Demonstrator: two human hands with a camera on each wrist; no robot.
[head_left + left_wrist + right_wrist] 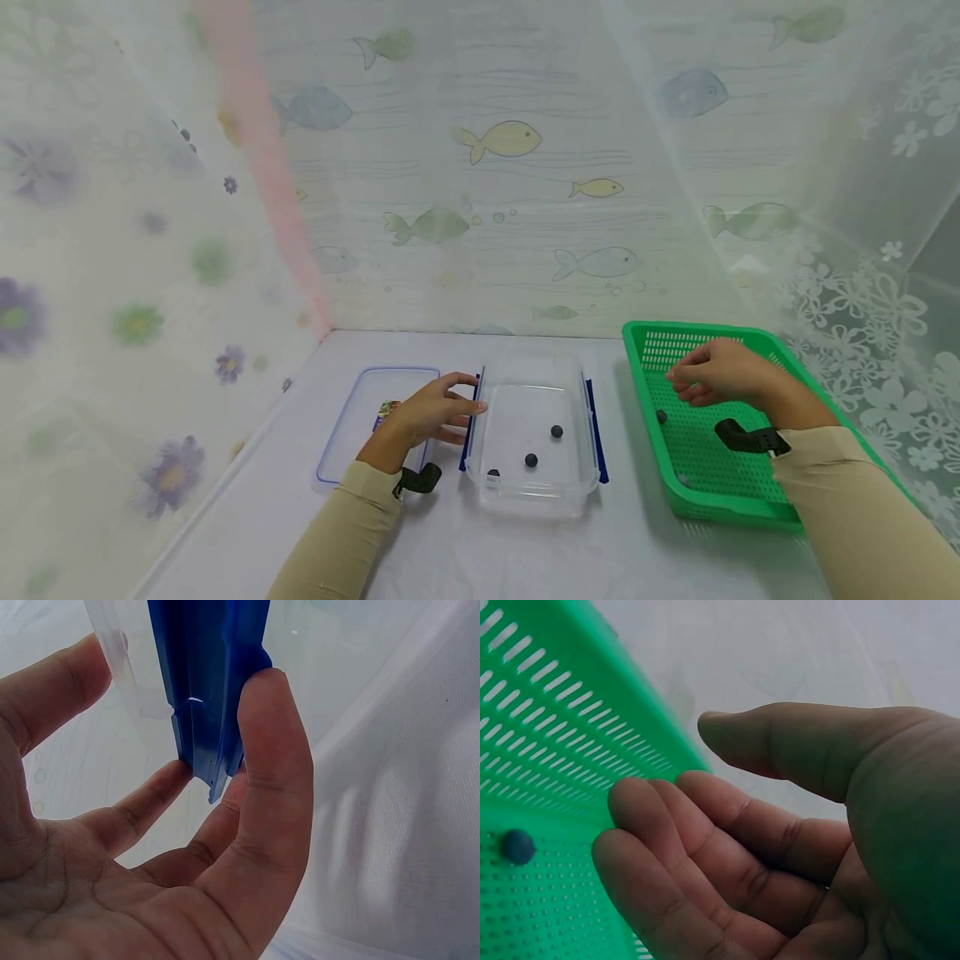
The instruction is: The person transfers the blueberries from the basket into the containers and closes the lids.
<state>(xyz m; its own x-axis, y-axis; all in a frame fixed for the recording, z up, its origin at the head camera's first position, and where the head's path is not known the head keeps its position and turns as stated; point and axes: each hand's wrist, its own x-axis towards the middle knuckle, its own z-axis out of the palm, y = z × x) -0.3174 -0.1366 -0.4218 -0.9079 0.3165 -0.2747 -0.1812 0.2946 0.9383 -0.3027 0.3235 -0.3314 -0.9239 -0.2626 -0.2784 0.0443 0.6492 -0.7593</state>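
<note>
A clear plastic box [528, 500] with blue side latches [206, 682] stands in the middle of the table. Three small dark balls [531, 460] lie in it. At its left side, my left hand [435, 412] holds the box, its fingers bent about the latch and rim. Over the green basket [738, 512] on the right hovers my right hand [716, 375], palm turned inward, fingers loosely bent and thumb apart. Nothing shows between those fingers in the right wrist view. Below them, a dark ball [517, 847] sits on the basket's perforated floor; another shows faintly near its front wall.
Left of the box lies a clear lid [352, 417] with a blue edge and a colourful label [386, 412], partly covered by my left hand and forearm. A fish-patterned curtain [480, 200] rises behind the white table [465, 558].
</note>
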